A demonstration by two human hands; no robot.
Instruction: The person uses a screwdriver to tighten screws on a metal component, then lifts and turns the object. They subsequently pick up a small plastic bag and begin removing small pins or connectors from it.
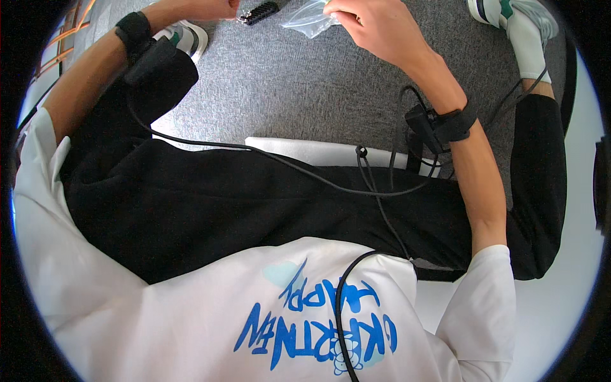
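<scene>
My left hand (207, 8) is at the top edge, partly cut off, with its fingers closed. Right at its fingertips is the metal clasp end of a black braided keychain (259, 13), which the hand appears to pinch; the exact contact is hard to see. To the right, my right hand (380, 28) pinches the edge of a clear plastic bag (312, 20) between thumb and fingers. The bag hangs crumpled toward the left, just beside the keychain. Whether anything is inside the bag cannot be made out, as the frame cuts off its upper part.
Grey carpet-like fabric (254, 83) lies beneath both hands. My legs in black trousers (254, 197) are folded around it, with a white strip (305, 151) along the near side. A black cable (280, 159) crosses my lap, linked to wrist straps (455, 124). Sneakers (191, 39) stand at the far side.
</scene>
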